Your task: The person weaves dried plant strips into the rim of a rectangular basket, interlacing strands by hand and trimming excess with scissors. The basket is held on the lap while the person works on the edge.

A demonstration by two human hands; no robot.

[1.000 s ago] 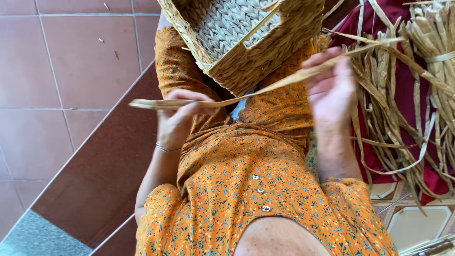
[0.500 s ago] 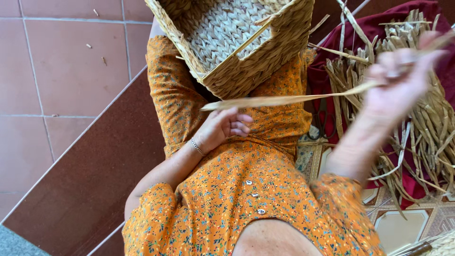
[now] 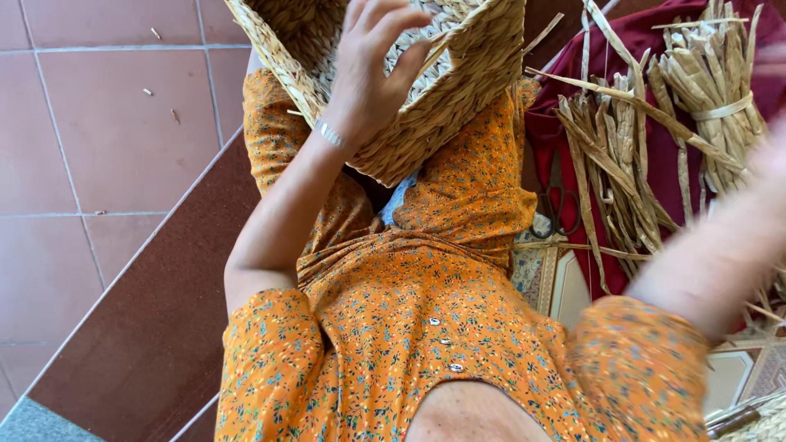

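A woven straw basket (image 3: 458,98) rests tilted on my lap, its opening facing me. My left hand (image 3: 368,69) is raised in front of the basket's inside, fingers spread and curled, with the fingertips at its near rim; nothing is held in it. A bracelet circles that wrist. My right forearm (image 3: 712,254) sweeps across the right side as a blur, and the hand itself runs off the right edge. I wear an orange flowered dress (image 3: 426,311).
To my right, on a dark red cloth (image 3: 565,123), lie loose dried straw strips (image 3: 614,155), a tied straw bundle (image 3: 712,82) and scissors (image 3: 557,200). A patterned mat (image 3: 548,282) lies below. Red floor tiles (image 3: 106,123) and a dark step (image 3: 139,336) are on the left.
My left hand let go of the long straw strip and rose from my lap up to the basket. My right arm swung out to the right, and the strip is no longer in sight.
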